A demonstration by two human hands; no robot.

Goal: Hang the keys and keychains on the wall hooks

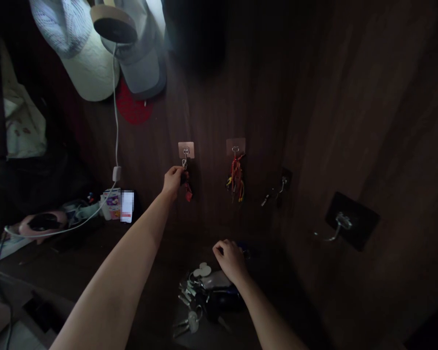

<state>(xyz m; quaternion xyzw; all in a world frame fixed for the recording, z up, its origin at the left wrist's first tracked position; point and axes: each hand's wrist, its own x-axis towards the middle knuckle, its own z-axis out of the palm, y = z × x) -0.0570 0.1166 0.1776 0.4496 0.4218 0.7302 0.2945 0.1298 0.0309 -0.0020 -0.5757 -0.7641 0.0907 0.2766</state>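
My left hand (173,179) is raised to the wall, its fingers pinched on a keychain (188,193) with a metal clasp and a small red piece. The clasp sits right below a hook (186,150) on a clear adhesive pad; whether it hangs on the hook I cannot tell. My right hand (230,257) hovers low over the shelf with its fingers curled, and what they hold, if anything, is hidden. A dark blue item (245,249) shows just beyond it. Below lies a pile of keys (191,296) with pale round tags (203,270).
Red and yellow cords (236,177) hang from a second hook. Toward the right are a small hook (284,181) and a larger one on a black pad (341,223). Caps (91,68) and a white-corded lamp (113,23) are at upper left. A lit screen (127,206) stands by small boxes.
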